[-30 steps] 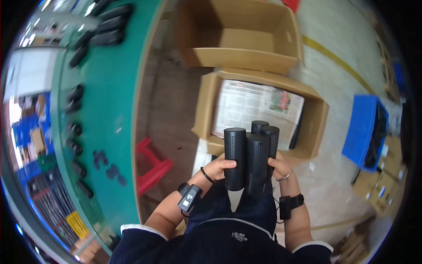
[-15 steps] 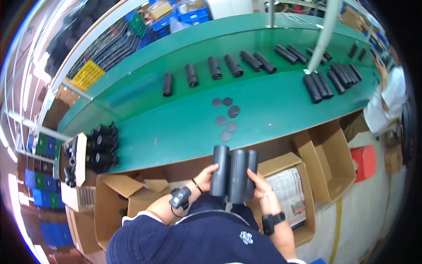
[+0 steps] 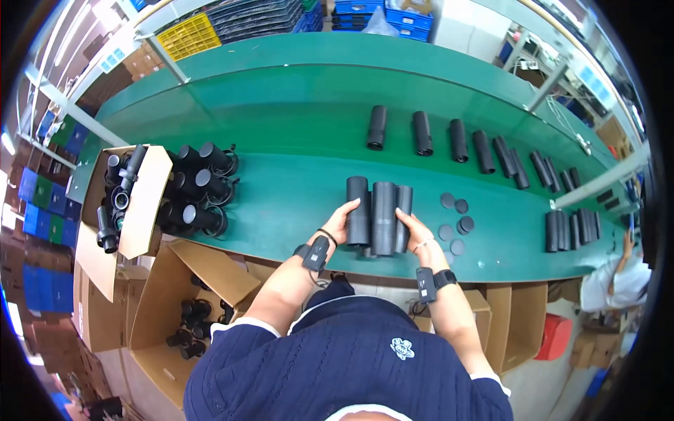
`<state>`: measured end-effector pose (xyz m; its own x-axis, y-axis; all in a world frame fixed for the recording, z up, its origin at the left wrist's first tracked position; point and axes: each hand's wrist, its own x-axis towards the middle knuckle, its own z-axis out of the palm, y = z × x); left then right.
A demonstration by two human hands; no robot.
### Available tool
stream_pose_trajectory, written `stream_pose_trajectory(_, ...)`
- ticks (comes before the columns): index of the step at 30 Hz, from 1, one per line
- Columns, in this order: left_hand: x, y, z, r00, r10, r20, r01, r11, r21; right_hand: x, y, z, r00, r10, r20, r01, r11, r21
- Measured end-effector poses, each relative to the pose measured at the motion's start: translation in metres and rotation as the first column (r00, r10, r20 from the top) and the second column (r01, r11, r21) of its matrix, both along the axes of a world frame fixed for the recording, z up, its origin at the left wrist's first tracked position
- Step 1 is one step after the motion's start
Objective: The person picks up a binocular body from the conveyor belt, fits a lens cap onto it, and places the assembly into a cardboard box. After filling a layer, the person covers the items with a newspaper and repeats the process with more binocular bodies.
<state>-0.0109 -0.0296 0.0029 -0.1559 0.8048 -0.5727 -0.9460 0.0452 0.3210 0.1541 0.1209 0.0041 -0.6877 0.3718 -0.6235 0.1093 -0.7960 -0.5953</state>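
Observation:
A bundle of matte black tubes [image 3: 383, 219] stands upright, pressed side by side between my two hands over the near edge of the green bench [image 3: 295, 210]. Three show at the front, and dark ends peek out beneath, so more may be behind. My left hand [image 3: 338, 223] grips the bundle's left side with the thumb in front. On the opposite side my right hand [image 3: 417, 231] closes around the outermost tube. Just right of the bundle, several flat black discs [image 3: 447, 201] lie scattered on the bench.
Single black tubes [image 3: 421, 133] lie along the far green strip, with a cluster of tubes [image 3: 552, 231] at the right. Black cylindrical parts [image 3: 203, 179] and a filled carton [image 3: 144, 203] sit at the left. An open carton [image 3: 151, 323] stands below. A co-worker [image 3: 611, 281] is at the far right.
The view has swung left. My hands have carried the tubes from in front of my body, below the bench edge, forward to the bench.

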Motion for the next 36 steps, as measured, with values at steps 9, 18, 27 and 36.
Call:
stream_pose_trajectory(9, -0.081, -0.030, -0.022, 0.967, -0.090, -0.239, 0.075, 0.995, -0.072, -0.045, 0.023, -0.011, 0.937, 0.138, 0.320, -0.246, 0.913, 0.325)
stream_pose_trajectory(18, -0.090, -0.065, -0.022, 0.596, -0.089, -0.798, 0.024, 0.995, -0.094, -0.027, 0.038, -0.065, 0.848, 0.119, 0.517, -0.490, 0.548, 0.678)
stream_pose_trajectory(27, -0.100, -0.094, -0.010, 0.301, -0.206, -0.931, 0.211, 0.967, -0.146, -0.115, -0.010, 0.030, 0.882, 0.438, 0.175, -0.419, 0.560, 0.715)
stream_pose_trajectory(36, -0.087, -0.084, 0.007, 0.667, 0.055, -0.743, -0.071, 0.997, 0.010, -0.178, -0.057, 0.030, 0.754, 0.656, 0.021, -0.601, 0.677, 0.425)
